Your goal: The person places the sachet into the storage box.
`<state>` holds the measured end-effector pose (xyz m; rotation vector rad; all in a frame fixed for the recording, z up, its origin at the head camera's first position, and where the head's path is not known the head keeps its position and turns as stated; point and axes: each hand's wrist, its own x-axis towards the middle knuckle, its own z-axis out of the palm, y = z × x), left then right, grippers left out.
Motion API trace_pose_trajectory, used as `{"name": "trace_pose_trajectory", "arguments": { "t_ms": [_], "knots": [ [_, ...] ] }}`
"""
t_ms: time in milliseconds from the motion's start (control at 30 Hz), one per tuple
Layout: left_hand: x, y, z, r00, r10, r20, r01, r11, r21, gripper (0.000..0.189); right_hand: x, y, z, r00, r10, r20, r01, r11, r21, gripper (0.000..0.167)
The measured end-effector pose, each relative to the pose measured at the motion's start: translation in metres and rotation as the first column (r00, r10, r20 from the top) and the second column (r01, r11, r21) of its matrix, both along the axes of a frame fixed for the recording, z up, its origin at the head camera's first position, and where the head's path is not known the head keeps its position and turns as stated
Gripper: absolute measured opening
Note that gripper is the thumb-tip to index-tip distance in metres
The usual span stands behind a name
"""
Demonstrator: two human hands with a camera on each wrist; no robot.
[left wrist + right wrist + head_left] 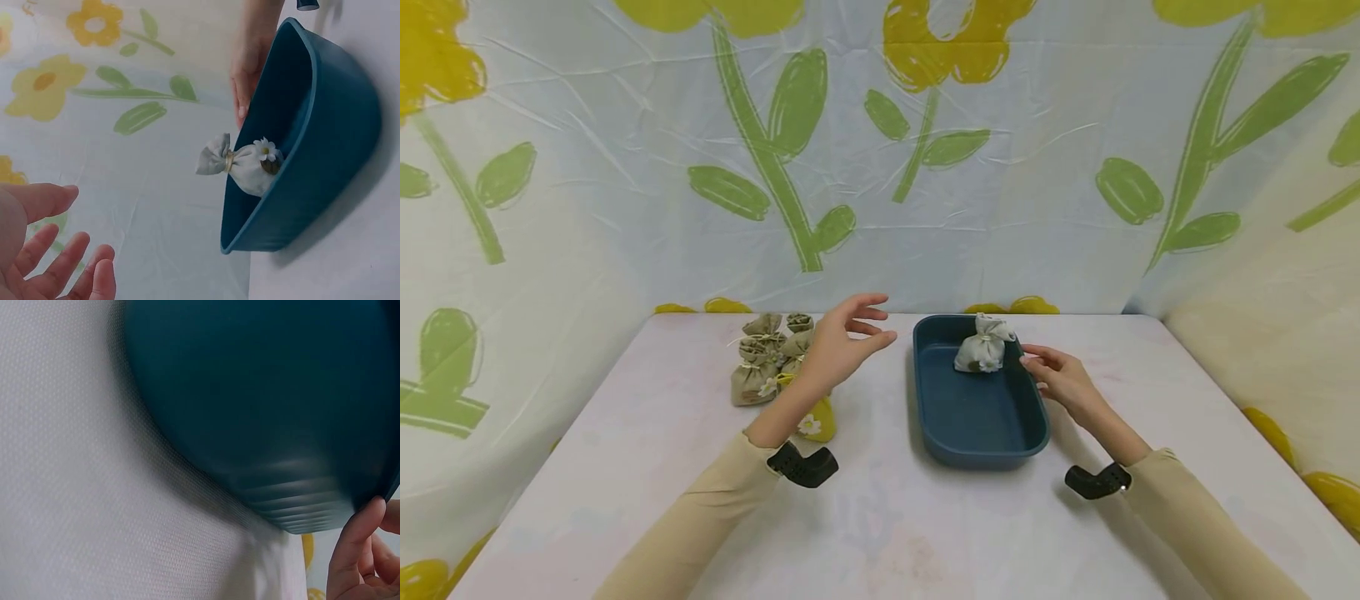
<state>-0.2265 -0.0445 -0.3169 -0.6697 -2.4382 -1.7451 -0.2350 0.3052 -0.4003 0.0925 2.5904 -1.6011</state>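
My left hand [838,342] hovers above the table between a cluster of pouches and a dark blue plastic tub [981,458]. Its fingers and thumb are spread apart, holding nothing. Inside the tub, toward the back right, a pale grey drawstring pouch [980,354] with a white flower stands upright; its tied neck shows in the left wrist view. My right hand [1063,383] pinches the tub's right rim, the thumb [362,531] against the outer wall. Beige drawstring pouches [752,385] and a yellow pouch [822,419] with a white flower sit left, partly behind the left forearm.
A pale table [880,533] carries everything. Behind it and at both sides hangs a cloth [1015,242] printed with yellow flowers and green leaves. Each wrist wears a black camera mount, such as the left one [805,467].
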Motion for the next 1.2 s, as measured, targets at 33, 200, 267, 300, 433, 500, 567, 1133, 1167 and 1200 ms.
{"name": "trace_pose_trajectory", "arguments": {
  "t_ms": [33, 200, 267, 300, 433, 500, 567, 1133, 1167, 1200],
  "knots": [
    [0.001, -0.003, 0.0, 1.0, 0.002, 0.0, -0.002, 1.0, 0.004, 0.048, 0.0, 0.0, 0.0, 1.0, -0.001, -0.002, 0.001, 1.0, 0.001, 0.06],
    [0.006, -0.016, -0.004, 1.0, 0.025, 0.01, -0.025, 1.0, 0.018, 0.048, 0.001, 0.002, 0.0, 1.0, -0.003, -0.006, 0.003, 1.0, 0.001, 0.06],
    [0.008, -0.021, -0.007, 0.999, 0.045, 0.008, -0.045, 0.999, 0.017, 0.048, 0.001, 0.002, 0.0, 1.0, -0.001, -0.007, 0.001, 1.0, -0.002, 0.06],
    [0.009, -0.024, -0.008, 0.999, 0.054, 0.009, -0.054, 0.998, 0.02, 0.047, 0.001, 0.002, 0.0, 1.0, 0.001, -0.006, -0.001, 1.0, -0.002, 0.06],
    [0.012, -0.036, -0.015, 0.997, 0.083, -0.004, -0.083, 0.996, 0.033, 0.047, -0.001, 0.003, -0.002, 1.0, 0.001, 0.0, -0.001, 1.0, -0.001, 0.061],
    [0.013, -0.042, -0.018, 0.995, 0.098, -0.002, -0.098, 0.994, 0.039, 0.046, -0.002, 0.004, -0.003, 1.0, 0.0, 0.006, 0.0, 1.0, 0.001, 0.061],
    [0.014, -0.048, -0.022, 0.993, 0.116, -0.004, -0.116, 0.993, 0.036, 0.046, -0.002, 0.004, -0.003, 1.0, 0.0, 0.008, 0.0, 1.0, 0.0, 0.061],
    [0.017, -0.089, -0.062, 0.98, 0.187, 0.067, -0.186, 0.982, -0.026, 0.064, 0.0, 0.002, -0.002, 1.0, -0.003, -0.001, 0.003, 1.0, -0.015, 0.064],
    [0.017, -0.091, -0.064, 0.979, 0.189, 0.072, -0.187, 0.982, -0.026, 0.064, 0.0, 0.002, -0.002, 1.0, -0.001, -0.001, 0.001, 1.0, -0.013, 0.064],
    [0.017, -0.092, -0.066, 0.979, 0.191, 0.079, -0.189, 0.982, -0.028, 0.065, 0.0, 0.002, -0.002, 1.0, -0.003, -0.001, 0.003, 1.0, -0.01, 0.064]
  ]
}}
